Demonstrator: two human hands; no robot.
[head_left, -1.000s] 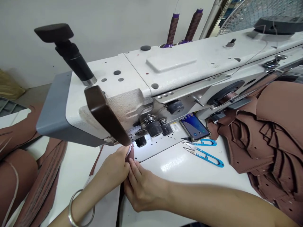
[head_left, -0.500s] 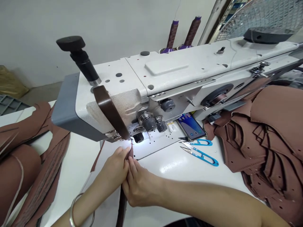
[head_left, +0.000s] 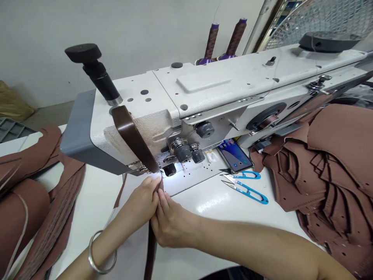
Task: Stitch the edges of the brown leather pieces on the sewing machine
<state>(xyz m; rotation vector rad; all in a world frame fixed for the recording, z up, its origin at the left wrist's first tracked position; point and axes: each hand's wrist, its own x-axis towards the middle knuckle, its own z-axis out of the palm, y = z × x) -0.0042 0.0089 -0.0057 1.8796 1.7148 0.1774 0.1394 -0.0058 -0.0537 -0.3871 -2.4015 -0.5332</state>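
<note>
A brown leather strip runs up from the table's front edge, passes under my hands and reaches the lit needle area of a white sewing machine. My left hand grips the strip close to the presser foot, its thumb and fingertips pressed on the piece. Just below and to the right, my right hand pinches the same strip, its fingers touching the left hand. Both hands hide the strip's middle part. A silver bangle circles the left wrist.
Two blue thread snips and a phone lie right of the needle. Brown leather pieces are heaped at the right and left. Two brown thread spools stand behind the machine, near a fan guard.
Both hands have edged slightly upward toward the needle with the leather strip still held. The view has shifted a little; the snips, phone and heaps stay put.
</note>
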